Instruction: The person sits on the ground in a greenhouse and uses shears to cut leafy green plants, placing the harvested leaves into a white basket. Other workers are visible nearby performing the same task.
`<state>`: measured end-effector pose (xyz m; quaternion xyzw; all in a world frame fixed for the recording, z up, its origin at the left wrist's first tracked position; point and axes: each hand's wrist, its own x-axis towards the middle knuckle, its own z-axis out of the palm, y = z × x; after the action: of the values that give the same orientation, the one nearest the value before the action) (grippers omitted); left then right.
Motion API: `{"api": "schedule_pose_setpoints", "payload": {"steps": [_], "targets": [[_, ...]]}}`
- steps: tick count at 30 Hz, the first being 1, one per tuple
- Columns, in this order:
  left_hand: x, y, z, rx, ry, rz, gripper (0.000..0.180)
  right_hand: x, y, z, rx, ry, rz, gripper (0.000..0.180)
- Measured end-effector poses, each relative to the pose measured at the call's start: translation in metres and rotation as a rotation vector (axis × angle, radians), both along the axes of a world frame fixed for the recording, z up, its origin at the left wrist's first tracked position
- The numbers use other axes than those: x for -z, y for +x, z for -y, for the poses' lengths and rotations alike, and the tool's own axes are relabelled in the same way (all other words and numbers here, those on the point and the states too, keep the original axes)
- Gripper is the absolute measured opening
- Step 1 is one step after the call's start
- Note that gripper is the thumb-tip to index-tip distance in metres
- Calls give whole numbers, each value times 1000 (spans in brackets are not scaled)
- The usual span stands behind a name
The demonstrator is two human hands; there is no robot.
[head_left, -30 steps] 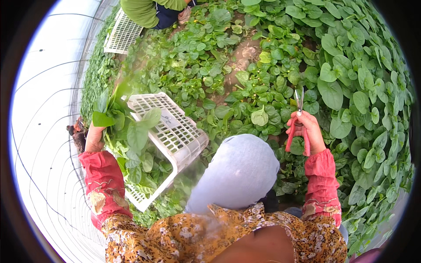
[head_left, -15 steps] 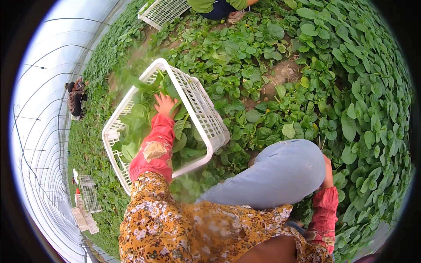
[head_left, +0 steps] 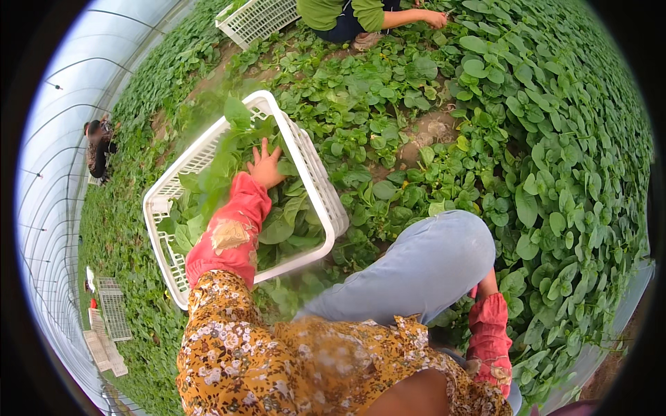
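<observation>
My left hand (head_left: 266, 165) rests inside a white slatted plastic crate (head_left: 328, 196), fingers spread on the cut green leafy plants (head_left: 284, 225) piled in it. It grips nothing that I can see. My left arm wears a red sleeve guard over a yellow floral sleeve. My right hand is hidden behind my bent knee in light blue trousers (head_left: 423, 263); only its wrist and red sleeve guard (head_left: 490, 331) show, low among the plants on my right.
Dense leafy green plants (head_left: 555, 159) cover the ground all around, with bare soil patches (head_left: 433, 128) ahead. A person in a green top (head_left: 350, 14) crouches at the top beside another white crate (head_left: 257, 19). Another person (head_left: 97, 145) works far left. Stacked crates (head_left: 111, 319) lie at lower left.
My left hand carried a bunch of leaves to the crate and let it go there. My right hand, earlier raised with red-handled scissors, dropped behind my knee. The view swung left.
</observation>
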<state>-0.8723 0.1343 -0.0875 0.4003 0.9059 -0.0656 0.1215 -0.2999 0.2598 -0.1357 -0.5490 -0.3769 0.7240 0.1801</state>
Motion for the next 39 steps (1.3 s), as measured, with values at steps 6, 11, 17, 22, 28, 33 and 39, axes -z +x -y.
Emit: {"api": "schedule_pose_setpoints", "payload": {"steps": [6,11,17,22,28,33,39], "targets": [[-88,13,10,217,637,125,46,-11,13,-6,42,69,12,31],[-75,76,-9,-268,875,738,41,-9,21,-4,-3,82,-65,31],[-43,63,42,-75,1085,330,45,-33,12,-7,127,108,-100,27],[-99,11,201,-234,1330,-105,47,-54,41,-80,243,345,-355,29],[-87,43,444,-1514,596,-606,94,-218,-99,-119,-223,857,-108,30],[-42,94,433,-1829,1283,718,74,-223,-285,-77,-749,982,71,26],[42,75,404,-1565,1736,935,53,-116,-373,7,-646,1074,200,32]]}}
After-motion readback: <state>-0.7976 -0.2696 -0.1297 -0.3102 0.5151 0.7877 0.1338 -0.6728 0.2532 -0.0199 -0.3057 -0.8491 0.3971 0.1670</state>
